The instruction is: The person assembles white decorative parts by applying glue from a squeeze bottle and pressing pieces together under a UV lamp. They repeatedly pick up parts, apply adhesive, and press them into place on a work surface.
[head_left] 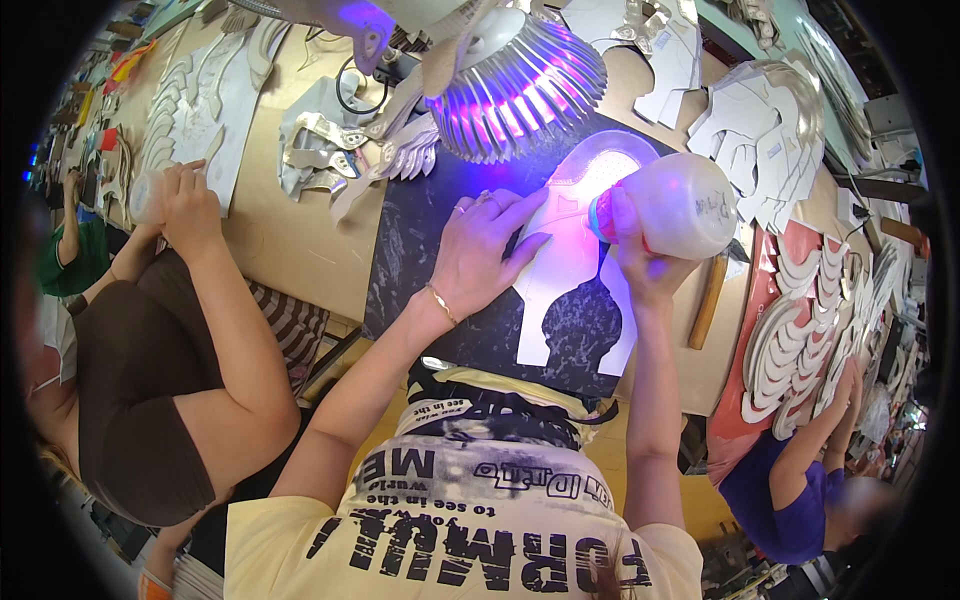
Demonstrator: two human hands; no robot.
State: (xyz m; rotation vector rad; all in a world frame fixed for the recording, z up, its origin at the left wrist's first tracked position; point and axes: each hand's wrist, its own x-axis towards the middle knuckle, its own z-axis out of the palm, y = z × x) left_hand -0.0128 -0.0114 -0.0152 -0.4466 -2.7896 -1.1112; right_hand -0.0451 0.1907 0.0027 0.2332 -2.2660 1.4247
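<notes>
My left hand [487, 243] lies flat on a white shoe-upper piece [568, 285] that rests on a dark speckled mat [420, 240]. It wears rings and a gold bracelet. My right hand [640, 262] grips a white squeeze bottle [680, 205] tipped sideways, its blue collar and nozzle pointing at the piece. A lamp with a finned metal housing [520, 85] hangs just above and throws purple light onto the top of the piece.
A person in a brown top sits at my left, their hands [185, 200] at white cut pieces [200, 110]. Another person in purple works at the lower right beside stacked white pieces [790, 350]. A wooden-handled tool [707, 300] lies right of the mat.
</notes>
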